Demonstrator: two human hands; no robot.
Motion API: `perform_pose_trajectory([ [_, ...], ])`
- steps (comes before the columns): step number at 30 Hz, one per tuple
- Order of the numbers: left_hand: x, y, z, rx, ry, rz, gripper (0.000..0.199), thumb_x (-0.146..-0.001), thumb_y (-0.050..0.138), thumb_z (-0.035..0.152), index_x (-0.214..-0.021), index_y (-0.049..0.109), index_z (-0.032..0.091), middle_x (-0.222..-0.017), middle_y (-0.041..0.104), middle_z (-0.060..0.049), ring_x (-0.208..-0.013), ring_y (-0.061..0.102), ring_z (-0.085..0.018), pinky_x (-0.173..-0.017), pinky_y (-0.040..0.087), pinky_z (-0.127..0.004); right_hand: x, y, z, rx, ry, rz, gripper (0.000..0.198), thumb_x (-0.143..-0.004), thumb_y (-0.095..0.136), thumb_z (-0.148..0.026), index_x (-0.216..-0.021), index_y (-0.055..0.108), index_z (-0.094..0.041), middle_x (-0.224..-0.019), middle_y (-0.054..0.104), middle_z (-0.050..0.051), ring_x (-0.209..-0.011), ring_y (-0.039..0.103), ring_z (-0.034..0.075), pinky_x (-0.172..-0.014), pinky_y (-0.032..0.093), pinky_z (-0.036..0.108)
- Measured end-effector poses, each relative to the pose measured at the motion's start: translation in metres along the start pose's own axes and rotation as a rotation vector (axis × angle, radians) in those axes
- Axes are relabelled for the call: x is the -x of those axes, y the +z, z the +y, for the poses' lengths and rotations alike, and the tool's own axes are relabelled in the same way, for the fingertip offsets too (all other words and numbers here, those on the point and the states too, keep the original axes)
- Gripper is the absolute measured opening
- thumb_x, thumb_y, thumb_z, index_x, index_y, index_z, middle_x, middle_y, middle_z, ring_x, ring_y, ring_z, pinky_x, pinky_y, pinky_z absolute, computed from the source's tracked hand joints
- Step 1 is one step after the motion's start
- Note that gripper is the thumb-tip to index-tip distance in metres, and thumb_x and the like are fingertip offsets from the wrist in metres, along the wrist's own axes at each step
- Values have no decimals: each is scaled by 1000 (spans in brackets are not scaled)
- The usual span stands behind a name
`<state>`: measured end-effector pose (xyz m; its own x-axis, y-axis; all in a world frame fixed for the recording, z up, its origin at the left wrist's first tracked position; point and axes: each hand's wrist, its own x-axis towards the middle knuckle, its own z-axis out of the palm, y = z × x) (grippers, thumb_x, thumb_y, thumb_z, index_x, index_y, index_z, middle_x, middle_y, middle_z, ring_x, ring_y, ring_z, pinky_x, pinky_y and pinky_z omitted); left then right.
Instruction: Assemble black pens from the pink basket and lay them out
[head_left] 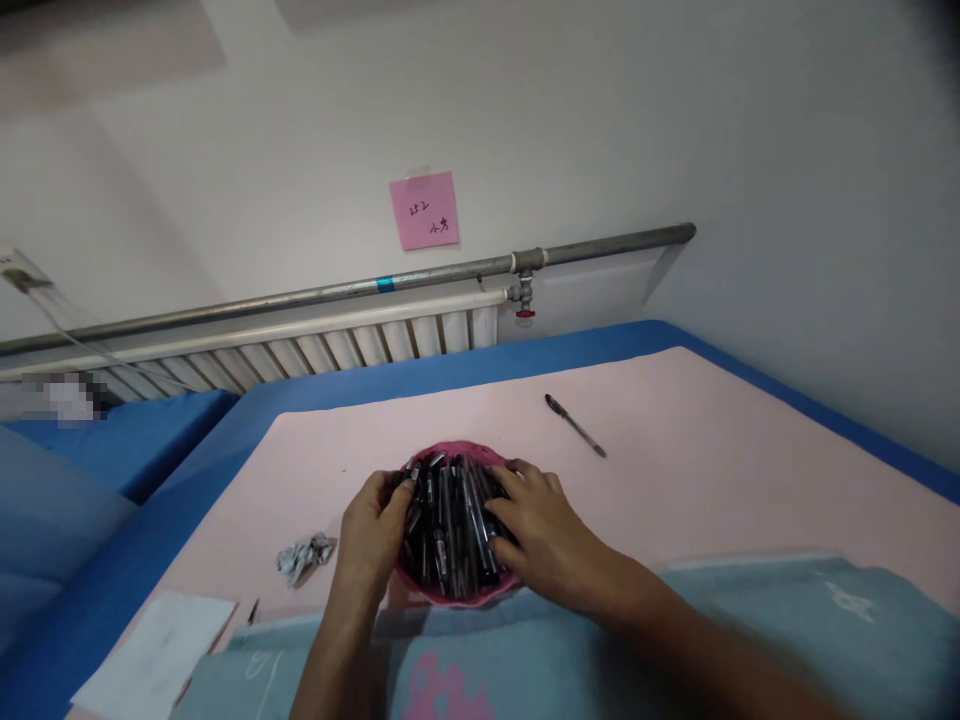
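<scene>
A round pink basket (465,603) holds a dense bunch of dark and clear pens (454,525), mostly lying lengthwise. My left hand (377,525) is at the basket's left side, its thumb and fingers curled against the pens there. From the right, my right hand (541,525) reaches over the rim with its fingers bent onto the pens; some fingertips are hidden among them. Apart from the basket, a single pen (576,426) with a black cap lies on the pink sheet, beyond my right hand.
The pink surface (712,450) has a blue border. Crumpled paper (305,556) and a white sheet of paper (161,655) lie at the left. A teal patterned cloth (562,650) is in front of the basket. Behind are a radiator (360,345), a pipe (300,300) and a pink note (424,212).
</scene>
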<state>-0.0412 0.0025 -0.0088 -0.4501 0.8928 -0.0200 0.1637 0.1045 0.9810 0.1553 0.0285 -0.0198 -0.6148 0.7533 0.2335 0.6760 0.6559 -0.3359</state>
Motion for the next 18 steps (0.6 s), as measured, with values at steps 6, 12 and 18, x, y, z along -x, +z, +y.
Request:
perform_pose_trajectory([
  [6,4,2,8,275,-197,-159,17,-67,64,32,-73,58,17,-61,58,2,-53,50,-9,-51,37,-20,-1,2,-1,-40,11,7,16,-68,56,-17,-84,61,-19,-120,48,9,-110,36,30,-84,30,41],
  [12,4,-1,13,416,-282,-220,16,-67,64,26,-76,55,17,-60,57,2,-46,46,-6,-41,31,-16,-1,1,-5,-143,67,57,11,-68,53,-11,-72,56,-20,-82,59,3,-85,47,22,-77,30,36],
  [18,9,3,13,453,-355,-333,24,-64,67,27,-80,54,16,-64,59,0,-44,45,-6,-38,27,-15,-7,-15,-6,-663,275,216,6,-70,57,-20,-75,58,-22,-72,58,-1,-74,51,18,-69,37,32],
])
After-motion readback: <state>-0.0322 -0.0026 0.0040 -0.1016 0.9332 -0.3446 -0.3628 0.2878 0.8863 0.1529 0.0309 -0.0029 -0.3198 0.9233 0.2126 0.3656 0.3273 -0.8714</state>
